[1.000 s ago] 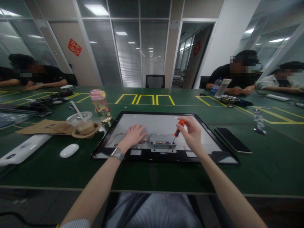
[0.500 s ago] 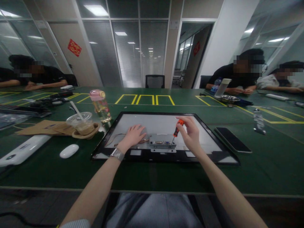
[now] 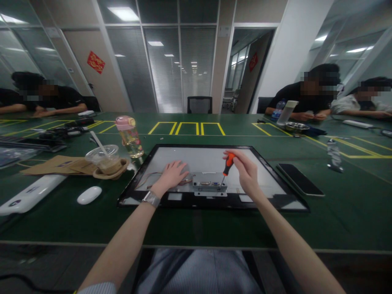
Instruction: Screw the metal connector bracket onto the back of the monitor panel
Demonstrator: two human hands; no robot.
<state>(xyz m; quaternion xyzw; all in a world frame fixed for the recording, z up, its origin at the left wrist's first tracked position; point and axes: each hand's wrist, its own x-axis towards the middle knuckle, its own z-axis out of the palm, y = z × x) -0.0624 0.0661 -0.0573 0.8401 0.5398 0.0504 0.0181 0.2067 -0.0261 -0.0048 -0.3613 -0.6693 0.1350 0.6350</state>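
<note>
A flat display panel (image 3: 202,157) with a black frame and a pale back lies before me on the green table. At its near middle sits a metal bracket (image 3: 210,183) with connector ports along its front. My right hand (image 3: 245,169) grips a red and black screwdriver (image 3: 228,164), tilted, its tip down at the right end of the bracket. My left hand (image 3: 173,175), a watch (image 3: 151,199) on its wrist, lies with fingers spread on the panel left of the bracket. Thin wires (image 3: 150,176) run beside it, partly hidden under the hand.
Left of the panel are a white mouse (image 3: 89,195), a plastic cup (image 3: 105,157) in a carrier, a pink-lided bottle (image 3: 130,136) and a white power strip (image 3: 30,196). A phone (image 3: 299,179) lies to the right. Other people sit at both far sides.
The fingers of my right hand have shifted on the screwdriver handle, showing more of its red side. The tip stays at the bracket. My left hand has not moved.
</note>
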